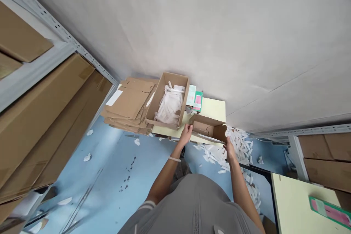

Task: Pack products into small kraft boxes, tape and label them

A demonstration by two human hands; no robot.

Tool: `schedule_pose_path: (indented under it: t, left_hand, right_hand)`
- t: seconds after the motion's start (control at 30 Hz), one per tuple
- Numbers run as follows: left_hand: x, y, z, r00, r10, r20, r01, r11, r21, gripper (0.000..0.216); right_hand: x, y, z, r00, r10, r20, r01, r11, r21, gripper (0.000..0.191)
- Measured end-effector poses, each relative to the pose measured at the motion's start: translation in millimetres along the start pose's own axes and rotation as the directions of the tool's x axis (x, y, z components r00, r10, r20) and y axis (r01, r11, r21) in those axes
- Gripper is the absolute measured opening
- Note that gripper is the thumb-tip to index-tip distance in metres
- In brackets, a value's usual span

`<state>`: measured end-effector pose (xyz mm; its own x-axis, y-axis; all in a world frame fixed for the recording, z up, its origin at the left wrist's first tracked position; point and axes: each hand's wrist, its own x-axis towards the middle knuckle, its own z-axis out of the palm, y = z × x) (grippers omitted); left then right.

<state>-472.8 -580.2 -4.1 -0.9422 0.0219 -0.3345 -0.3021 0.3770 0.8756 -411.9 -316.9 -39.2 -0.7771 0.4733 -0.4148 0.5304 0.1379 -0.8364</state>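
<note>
Between my two hands is a small open cardboard box point(203, 128), held over the front edge of the pale yellow table point(216, 106). My left hand point(186, 134) grips its left end, fingers closed on the cardboard. At the opposite end, my right hand point(229, 148) has its fingers round the near right corner. A larger open carton point(184, 111) with white packing material point(170, 104) inside stands just left of my left hand. Behind the small box lie a green and pink package point(197, 101) and a pale green box point(191, 95).
Flattened cardboard point(131, 98) is stacked at the table's left. White paper scraps point(238, 144) cover the blue floor point(109, 190) at right. Shelving point(65, 44) with large cartons rises at left. Another yellow table point(296, 201) at lower right bears a pink and green package point(330, 212).
</note>
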Motion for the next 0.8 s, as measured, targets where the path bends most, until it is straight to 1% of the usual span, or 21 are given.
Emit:
schedule_pose_path:
  t: [0.1,0.17,0.23,0.3,0.33,0.37,0.4,0.47,0.5,0.53,0.57,0.63,0.67,0.73,0.8]
  left_hand:
    - [5,-1,-5,0.996,-0.052,0.07,0.049,0.998,0.042,0.023]
    - [3,4,-17,0.99,-0.025,0.141,0.013,0.996,0.088,0.021]
    - [3,14,-40,0.966,0.076,0.246,-0.108,0.987,0.118,0.023]
    - [14,28,-73,0.913,0.216,0.346,-0.252,0.966,0.063,0.03]
    - [24,36,-91,0.89,0.277,0.363,-0.308,0.951,0.029,0.033]
    - [38,43,-108,0.885,0.318,0.341,-0.344,0.939,0.016,0.036]
    - [56,50,-124,0.895,0.339,0.292,-0.362,0.932,0.03,0.038]
    - [98,60,-148,0.923,0.349,0.162,-0.373,0.916,0.147,0.038]
    - [121,62,-154,0.932,0.349,0.102,-0.363,0.902,0.235,0.037]
    - [143,64,-158,0.939,0.337,0.066,-0.339,0.883,0.325,0.039]
    - [164,65,-158,0.952,0.3,0.061,-0.298,0.862,0.411,0.044]
    - [198,65,-151,0.975,0.198,0.101,-0.22,0.801,0.556,0.06]
    - [211,64,-146,0.982,0.15,0.118,-0.191,0.768,0.612,0.069]
    - [228,60,-132,0.988,0.066,0.141,-0.145,0.717,0.682,0.085]
    - [236,55,-118,0.989,-0.004,0.15,-0.104,0.7,0.706,0.094]
  right_hand:
    - [1,5,3,0.978,0.205,-0.046,-0.203,0.979,0.03,0.063]
    - [-1,4,3,0.964,0.258,-0.062,-0.252,0.964,0.085,0.062]
    - [-3,0,1,0.961,0.265,-0.08,-0.255,0.96,0.117,0.066]
    - [-3,-7,0,0.964,0.241,-0.108,-0.229,0.967,0.116,0.072]
    - [-3,-11,0,0.968,0.22,-0.12,-0.208,0.972,0.106,0.074]
    - [-3,-15,0,0.972,0.195,-0.132,-0.184,0.979,0.09,0.075]
    - [-3,-18,2,0.976,0.168,-0.142,-0.16,0.985,0.066,0.075]
    - [-4,-24,7,0.98,0.12,-0.158,-0.121,0.993,0.004,0.074]
    - [-5,-25,10,0.981,0.103,-0.162,-0.108,0.994,-0.025,0.074]
    - [-6,-27,14,0.982,0.094,-0.162,-0.103,0.994,-0.048,0.074]
    - [-8,-27,19,0.982,0.094,-0.163,-0.105,0.992,-0.063,0.075]
    - [-12,-27,27,0.98,0.114,-0.161,-0.127,0.989,-0.075,0.078]
    - [-13,-26,30,0.979,0.125,-0.159,-0.138,0.987,-0.078,0.081]
    - [-16,-23,35,0.976,0.138,-0.166,-0.154,0.984,-0.088,0.083]
    - [-17,-19,37,0.974,0.135,-0.181,-0.156,0.982,-0.104,0.081]
